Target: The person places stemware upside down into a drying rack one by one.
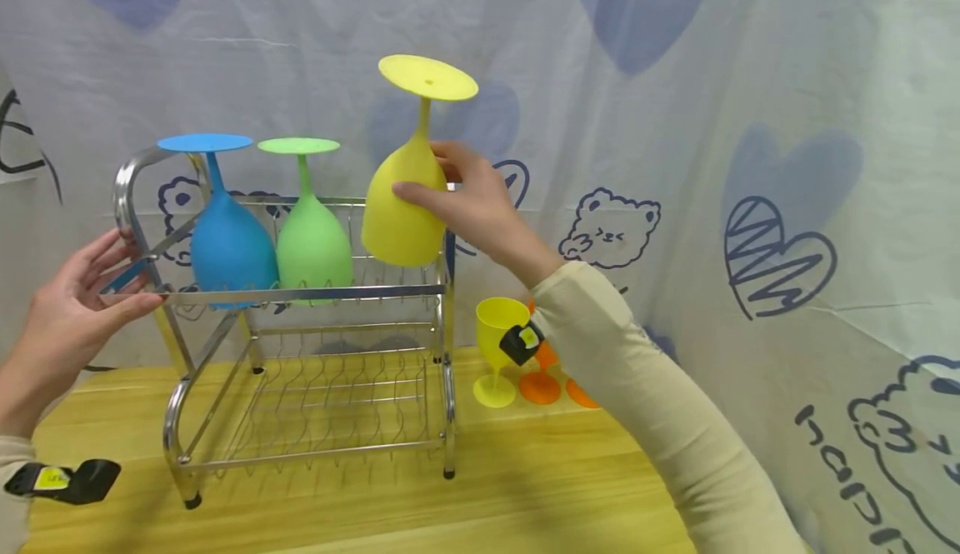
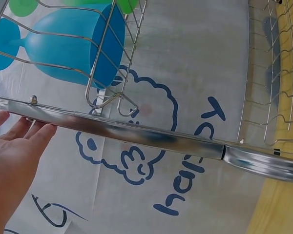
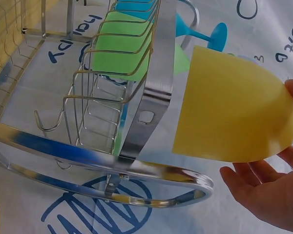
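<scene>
My right hand (image 1: pixel 480 200) grips a yellow wine goblet (image 1: pixel 405 196) by its bowl, upside down with the foot on top. In the right wrist view the goblet's rim is level with the rack's upper tier, just outside the front bar. A blue goblet (image 1: pixel 232 242) and a green goblet (image 1: pixel 313 242) stand inverted side by side on the upper tier of the metal dish rack (image 1: pixel 375 291). At the rack's left end my left hand (image 1: pixel 78 312) touches the side frame, fingers spread and fairly straight along the bar (image 2: pixel 112 127).
On the wooden table (image 1: pixel 540 487), right of the rack, stand an upright yellow goblet (image 1: pixel 501 325) and orange goblets (image 1: pixel 540 387), partly hidden by my right sleeve. The rack's lower tier (image 1: pixel 337 404) has wire slots. A patterned cloth (image 1: pixel 675 104) hangs behind.
</scene>
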